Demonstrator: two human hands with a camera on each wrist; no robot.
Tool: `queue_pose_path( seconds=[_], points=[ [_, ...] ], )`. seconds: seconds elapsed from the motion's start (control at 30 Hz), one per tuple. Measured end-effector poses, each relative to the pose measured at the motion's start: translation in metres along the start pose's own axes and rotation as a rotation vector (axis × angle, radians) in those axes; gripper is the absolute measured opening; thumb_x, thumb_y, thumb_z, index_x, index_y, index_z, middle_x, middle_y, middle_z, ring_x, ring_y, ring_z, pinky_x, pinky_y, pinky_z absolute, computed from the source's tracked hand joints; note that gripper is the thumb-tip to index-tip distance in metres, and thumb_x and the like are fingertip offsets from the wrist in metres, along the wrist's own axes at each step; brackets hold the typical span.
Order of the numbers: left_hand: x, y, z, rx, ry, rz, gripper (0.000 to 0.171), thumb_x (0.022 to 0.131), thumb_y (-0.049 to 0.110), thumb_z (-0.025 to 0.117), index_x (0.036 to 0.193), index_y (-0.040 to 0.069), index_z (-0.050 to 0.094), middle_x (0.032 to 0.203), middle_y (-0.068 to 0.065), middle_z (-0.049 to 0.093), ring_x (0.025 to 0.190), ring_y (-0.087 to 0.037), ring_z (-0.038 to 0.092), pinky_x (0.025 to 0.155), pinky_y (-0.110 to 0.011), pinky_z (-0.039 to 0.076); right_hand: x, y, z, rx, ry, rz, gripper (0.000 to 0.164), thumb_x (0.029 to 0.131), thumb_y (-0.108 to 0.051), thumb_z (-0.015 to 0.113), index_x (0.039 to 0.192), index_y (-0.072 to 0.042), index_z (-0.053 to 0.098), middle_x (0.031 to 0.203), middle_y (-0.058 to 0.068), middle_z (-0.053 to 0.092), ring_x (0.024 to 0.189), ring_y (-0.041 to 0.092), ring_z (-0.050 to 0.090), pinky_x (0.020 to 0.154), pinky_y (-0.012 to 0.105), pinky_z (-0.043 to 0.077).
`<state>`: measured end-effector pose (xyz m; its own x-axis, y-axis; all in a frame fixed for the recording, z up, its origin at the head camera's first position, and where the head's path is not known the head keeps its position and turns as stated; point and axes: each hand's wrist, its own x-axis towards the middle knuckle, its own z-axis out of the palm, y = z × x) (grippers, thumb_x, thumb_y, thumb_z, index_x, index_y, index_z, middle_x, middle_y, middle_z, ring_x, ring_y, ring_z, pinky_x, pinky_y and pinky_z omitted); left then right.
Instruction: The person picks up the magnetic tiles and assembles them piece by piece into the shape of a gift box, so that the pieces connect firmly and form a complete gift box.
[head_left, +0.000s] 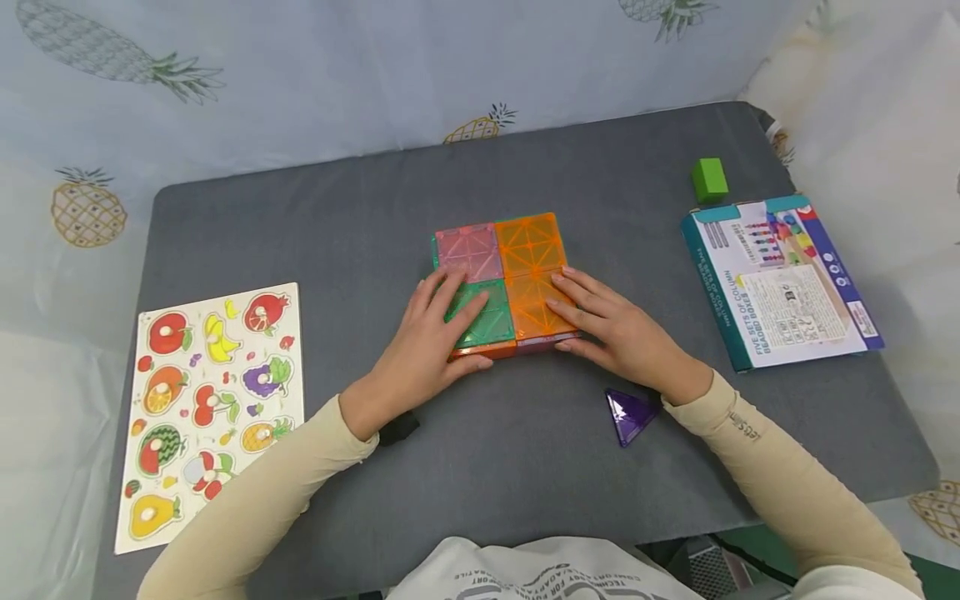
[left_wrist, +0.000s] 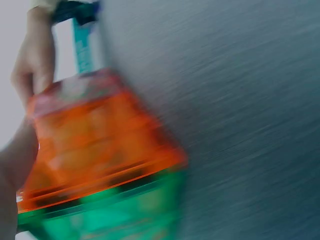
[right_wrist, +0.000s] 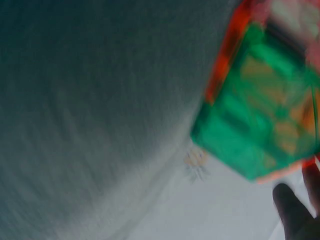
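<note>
A flat block of translucent magnetic tiles [head_left: 528,242] lies in the middle of the table in the head view. Its top shows pink, green and orange squares, with red and orange sides below. My left hand [head_left: 420,342] rests on its left part, fingers stretched over the pink and green squares and thumb along the front edge. On the right side, my right hand [head_left: 618,329] lays extended fingers on the orange squares, its thumb by the front corner. Both wrist views are blurred; orange tiles [left_wrist: 95,135] and a green tile [right_wrist: 270,110] appear there.
A purple triangular tile [head_left: 630,414] lies near my right wrist, and a dark piece [head_left: 399,427] is partly hidden by my left wrist. At left is a fruit puzzle board [head_left: 292,367]. A boxed bead set [head_left: 787,283] and a green block [head_left: 709,180] sit at right.
</note>
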<state>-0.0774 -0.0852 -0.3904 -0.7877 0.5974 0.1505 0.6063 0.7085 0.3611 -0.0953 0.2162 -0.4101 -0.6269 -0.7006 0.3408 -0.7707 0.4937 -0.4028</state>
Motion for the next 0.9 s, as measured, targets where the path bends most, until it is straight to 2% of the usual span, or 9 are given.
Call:
queue_pose_path(
  seconds=[0.13,0.3,0.43,0.53,0.6,0.67,0.73,0.8,0.9],
  points=[
    [-0.010,-0.005,0.010,0.005,0.031,-0.022,0.072,0.087,0.040,0.067,0.147,0.011,0.040,0.158,-0.018,0.019,0.148,-0.037,0.009,0.115,-0.054,0.024,0.002,-0.004,0.002,-0.018,0.016,0.012,0.073,0.073,-0.019,0.082,0.139,-0.011,0.052,0.150,0.013,0.041,0.143,0.028,0.030,0.118,0.039,0.023],
    [-0.001,-0.011,0.009,0.003,0.056,-0.043,0.069,0.090,0.033,0.066,0.148,0.010,0.037,0.159,-0.018,0.017,0.148,-0.036,0.008,0.115,-0.052,0.024,0.015,-0.003,-0.003,-0.099,-0.024,0.091,0.072,0.078,-0.026,0.078,0.142,-0.014,0.049,0.153,0.013,0.036,0.145,0.029,0.026,0.117,0.047,0.023],
    [0.006,-0.004,0.010,0.066,0.145,-0.010,0.065,0.089,0.030,0.069,0.145,0.011,0.044,0.156,-0.021,0.024,0.145,-0.041,0.014,0.115,-0.055,0.023,0.016,-0.002,-0.019,-0.169,-0.096,0.204,0.074,0.084,-0.036,0.073,0.148,-0.019,0.040,0.156,0.013,0.030,0.145,0.034,0.024,0.114,0.057,0.022],
    [0.012,0.023,0.017,0.119,0.178,0.086,0.060,0.085,0.030,0.073,0.139,0.013,0.052,0.149,-0.021,0.034,0.140,-0.042,0.024,0.114,-0.054,0.024,0.000,-0.004,-0.041,-0.157,-0.156,0.317,0.071,0.086,-0.033,0.072,0.147,-0.017,0.041,0.150,0.015,0.040,0.137,0.036,0.035,0.109,0.059,0.028],
    [0.017,0.050,0.028,0.127,0.138,0.154,0.062,0.084,0.037,0.073,0.138,0.015,0.052,0.147,-0.018,0.037,0.137,-0.040,0.029,0.114,-0.052,0.025,-0.016,-0.006,-0.055,-0.158,-0.213,0.397,0.065,0.085,-0.028,0.073,0.142,-0.011,0.048,0.141,0.018,0.049,0.129,0.038,0.044,0.104,0.059,0.035],
    [0.024,0.080,0.042,0.136,0.061,0.196,0.068,0.084,0.048,0.070,0.141,0.018,0.048,0.147,-0.016,0.038,0.136,-0.037,0.031,0.114,-0.050,0.027,-0.035,-0.009,-0.064,-0.174,-0.301,0.491,0.061,0.084,-0.025,0.075,0.138,-0.007,0.052,0.135,0.021,0.053,0.123,0.041,0.048,0.097,0.061,0.039],
    [0.031,0.107,0.059,0.156,-0.004,0.227,0.076,0.084,0.060,0.063,0.144,0.019,0.044,0.147,-0.013,0.039,0.134,-0.033,0.035,0.113,-0.047,0.029,-0.053,-0.011,-0.066,-0.198,-0.400,0.565,0.063,0.081,-0.026,0.077,0.136,-0.005,0.054,0.134,0.025,0.052,0.122,0.046,0.046,0.093,0.066,0.039],
    [0.038,0.129,0.074,0.205,-0.041,0.240,0.079,0.083,0.066,0.059,0.145,0.019,0.043,0.143,-0.011,0.043,0.129,-0.029,0.040,0.108,-0.042,0.036,-0.069,-0.013,-0.062,-0.212,-0.458,0.622,0.068,0.078,-0.029,0.079,0.136,-0.005,0.053,0.136,0.026,0.049,0.122,0.049,0.044,0.088,0.069,0.038],
    [0.046,0.147,0.095,0.298,-0.052,0.254,0.078,0.078,0.071,0.060,0.135,0.019,0.053,0.128,-0.003,0.053,0.111,-0.019,0.049,0.091,-0.031,0.044,-0.085,-0.014,-0.053,-0.218,-0.442,0.659,0.071,0.074,-0.027,0.083,0.135,-0.006,0.054,0.128,0.026,0.051,0.114,0.047,0.047,0.080,0.065,0.040]
  ],
)
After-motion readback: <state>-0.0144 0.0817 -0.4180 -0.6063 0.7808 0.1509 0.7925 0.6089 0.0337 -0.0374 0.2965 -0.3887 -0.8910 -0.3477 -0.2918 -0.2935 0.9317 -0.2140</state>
